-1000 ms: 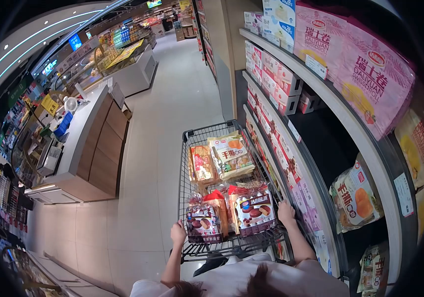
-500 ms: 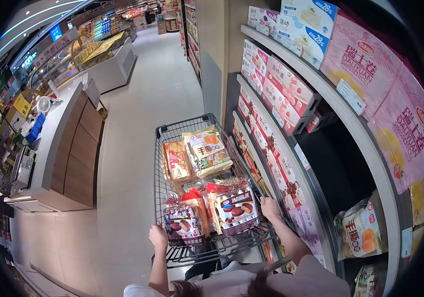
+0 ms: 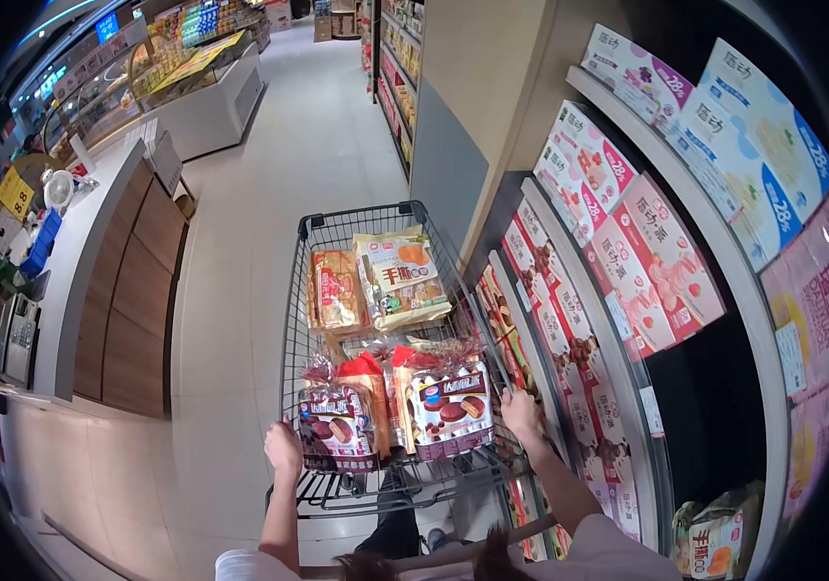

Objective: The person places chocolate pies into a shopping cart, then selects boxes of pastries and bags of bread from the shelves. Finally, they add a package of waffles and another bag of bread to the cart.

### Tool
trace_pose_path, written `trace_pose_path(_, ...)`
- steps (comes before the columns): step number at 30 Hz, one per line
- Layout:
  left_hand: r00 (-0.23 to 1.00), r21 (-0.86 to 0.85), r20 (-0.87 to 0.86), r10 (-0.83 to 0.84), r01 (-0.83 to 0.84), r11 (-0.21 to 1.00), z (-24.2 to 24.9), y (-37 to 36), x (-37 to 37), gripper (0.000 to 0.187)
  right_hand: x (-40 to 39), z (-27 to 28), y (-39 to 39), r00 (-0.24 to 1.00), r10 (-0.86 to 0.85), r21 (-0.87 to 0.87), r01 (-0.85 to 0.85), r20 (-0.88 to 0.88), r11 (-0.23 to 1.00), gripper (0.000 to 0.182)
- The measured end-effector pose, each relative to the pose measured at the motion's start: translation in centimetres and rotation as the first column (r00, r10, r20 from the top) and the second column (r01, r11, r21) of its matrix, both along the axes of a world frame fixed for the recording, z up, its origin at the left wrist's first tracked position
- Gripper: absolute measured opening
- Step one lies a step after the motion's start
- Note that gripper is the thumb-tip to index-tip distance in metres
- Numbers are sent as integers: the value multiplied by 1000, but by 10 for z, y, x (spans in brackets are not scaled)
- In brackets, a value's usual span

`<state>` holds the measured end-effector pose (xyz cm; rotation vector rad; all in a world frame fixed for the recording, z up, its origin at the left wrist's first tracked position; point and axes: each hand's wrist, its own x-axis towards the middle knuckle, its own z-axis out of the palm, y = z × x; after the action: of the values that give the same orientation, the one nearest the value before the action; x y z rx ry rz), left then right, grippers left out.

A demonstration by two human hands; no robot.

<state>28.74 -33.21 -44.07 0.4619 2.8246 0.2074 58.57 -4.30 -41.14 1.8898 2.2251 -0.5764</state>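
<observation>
Wire cart (image 3: 322,225) on floor, holds snack bags (image 3: 398,276) & cake packs (image 3: 448,407)

Bare forearms run from short pale sleeves to the left hand (image 3: 283,448) and right hand (image 3: 521,413); no rings or watch show.

Shopping cart (image 3: 376,290) farther along the aisle than a second ago, now level with the grey pillar (image 3: 445,169). Left hand (image 3: 283,449) and right hand (image 3: 521,413) lower in the view, still on the cart's rear edge. Pink snack bags (image 3: 812,320) shifted from upper centre-right to the far right edge; boxed cakes (image 3: 657,261) now fill the shelf beside the cart. Wooden counter (image 3: 129,281) closer alongside at left.
</observation>
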Motion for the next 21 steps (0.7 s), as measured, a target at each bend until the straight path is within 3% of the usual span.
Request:
trace_pose_path(2, 1000, -23, 5, 7, -7, 1000, -13, 13, -25, 42, -23, -12, 15, 1000, 9, 36, -9, 10, 999, 35)
trace_pose_path(6, 998, -29, 52, 20, -18, 999, -23, 48, -72, 43, -77, -13, 47, 996, -56, -55, 60, 73, 997, 36)
trace_pose_path(7, 999, -41, 45, 20, -18, 999, -26, 58, -83, 43, -81, -29, 58, 1000, 0, -35, 1, 30, 999, 35)
trace_pose_path(16, 995, -74, 98, 30, -23, 997, -45, 131, -171, 42, -168, -59, 123, 1000, -23, -49, 23, 3, 999, 33)
trace_pose_path(21, 995, -80, 97, 34, -26, 996, -60, 166, -211, 41, -204, -92, 163, 998, 64, -7, -64, 2, 998, 30)
